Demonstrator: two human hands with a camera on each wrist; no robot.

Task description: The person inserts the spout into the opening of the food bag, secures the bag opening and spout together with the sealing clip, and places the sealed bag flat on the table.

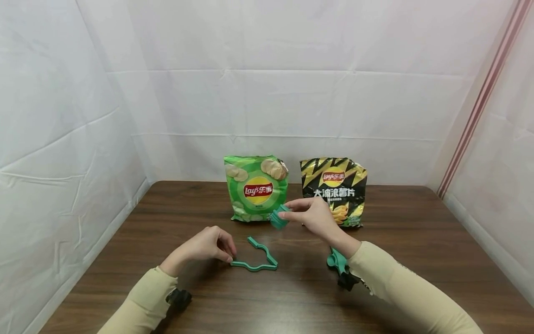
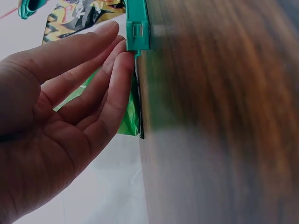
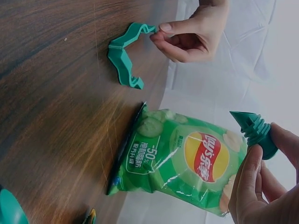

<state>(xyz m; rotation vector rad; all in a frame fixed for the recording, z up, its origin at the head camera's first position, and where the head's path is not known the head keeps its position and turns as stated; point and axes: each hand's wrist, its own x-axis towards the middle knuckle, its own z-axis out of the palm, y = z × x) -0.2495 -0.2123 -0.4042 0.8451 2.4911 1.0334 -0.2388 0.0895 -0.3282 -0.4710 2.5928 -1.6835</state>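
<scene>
My left hand (image 1: 208, 244) is low over the table, its thumb and fingertips pinching the near-left end of a green hinged bag clip (image 1: 255, 267). Bent open in a V shape, the clip (image 3: 122, 60) rests on the wood. Raised in front of the chip bags, my right hand (image 1: 315, 217) pinches a small green threaded piece (image 1: 278, 219). In the right wrist view this threaded piece (image 3: 256, 133) has a pointed end and a round base between the thumb and fingers. Another green piece (image 1: 337, 260) with a round part lies under the right wrist, partly hidden by the sleeve.
A green Lay's chip bag (image 1: 238, 185) stands upright behind the hands. To its right a black and gold Lay's bag (image 1: 308, 178) stands, partly behind the right hand. The brown wooden table (image 1: 400, 222) meets white cloth walls (image 1: 292, 102) at the back and sides.
</scene>
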